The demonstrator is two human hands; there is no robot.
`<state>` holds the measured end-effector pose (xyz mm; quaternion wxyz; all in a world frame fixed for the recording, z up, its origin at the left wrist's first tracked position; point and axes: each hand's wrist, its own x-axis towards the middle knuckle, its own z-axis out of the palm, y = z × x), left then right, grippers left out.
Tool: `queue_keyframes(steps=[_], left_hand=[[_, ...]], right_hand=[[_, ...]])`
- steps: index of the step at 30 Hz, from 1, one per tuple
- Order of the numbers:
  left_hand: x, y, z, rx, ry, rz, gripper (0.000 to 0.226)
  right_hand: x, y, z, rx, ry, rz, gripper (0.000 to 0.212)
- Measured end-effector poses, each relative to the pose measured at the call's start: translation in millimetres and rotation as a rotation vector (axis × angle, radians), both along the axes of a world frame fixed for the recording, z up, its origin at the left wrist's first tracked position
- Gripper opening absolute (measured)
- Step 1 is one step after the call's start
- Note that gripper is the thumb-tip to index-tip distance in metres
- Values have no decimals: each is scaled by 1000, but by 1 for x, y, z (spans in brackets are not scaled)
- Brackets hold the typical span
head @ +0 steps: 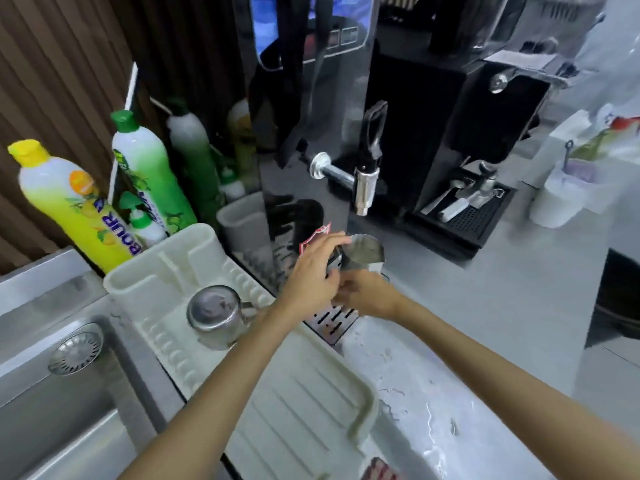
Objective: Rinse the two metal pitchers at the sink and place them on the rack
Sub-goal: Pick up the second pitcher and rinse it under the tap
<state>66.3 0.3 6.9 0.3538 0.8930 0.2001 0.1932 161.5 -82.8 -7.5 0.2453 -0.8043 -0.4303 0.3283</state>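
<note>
Head view: left hand point(313, 271) fingers clamp the upright pitcher point(365, 254); right hand point(369, 299) fingers' closure hidden below.

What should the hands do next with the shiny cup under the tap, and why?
Probably lift the upright pitcher off the drip tray and carry it left toward the sink. Both the left hand and the right hand are already at it, and the other pitcher already sits upside down on the white rack, so this one seems to be the one left.
</note>
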Motion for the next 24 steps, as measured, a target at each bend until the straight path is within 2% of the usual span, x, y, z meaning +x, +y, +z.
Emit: queue_keyframes(steps=[3, 6, 8, 10, 11, 12, 14, 15, 16, 17, 18, 22, 24], left_hand=[[34, 4, -7, 9, 239, -83, 77], [49, 15, -22, 107, 462, -76, 84], [50, 13, -27, 272, 490, -25, 80], [46, 8, -23, 435, 507, 106, 64], [44, 6, -20, 429, 514, 173, 53], [40, 2, -13, 331, 509, 230, 42], [31, -6, 2, -105, 435, 266, 12], [27, -12, 7, -392, 401, 223, 5], [22, -20, 12, -660, 343, 171, 11], [19, -25, 11, -813, 291, 147, 12], [17, -29, 7, -841, 254, 170, 18], [15, -27, -9, -584, 179, 356, 45], [12, -18, -16, -660, 122, 296, 68]], right_hand=[[18, -23, -2, 72, 262, -241, 18], [24, -31, -10, 125, 396, -326, 27], [21, -32, -14, 150, 462, -363, 29], [17, -31, -16, 196, 483, -410, 24], [16, -31, -17, 220, 483, -446, 19], [14, -31, -17, 235, 478, -477, 17], [12, -30, -19, 234, 482, -499, 24], [10, -29, -20, 236, 497, -494, 26], [8, -28, -21, 245, 513, -490, 26], [6, -28, -21, 262, 522, -495, 24], [4, -27, -22, 285, 516, -515, 21], [4, -30, -31, 304, 471, -581, 33], [4, -38, -27, 291, 442, -508, 30]])
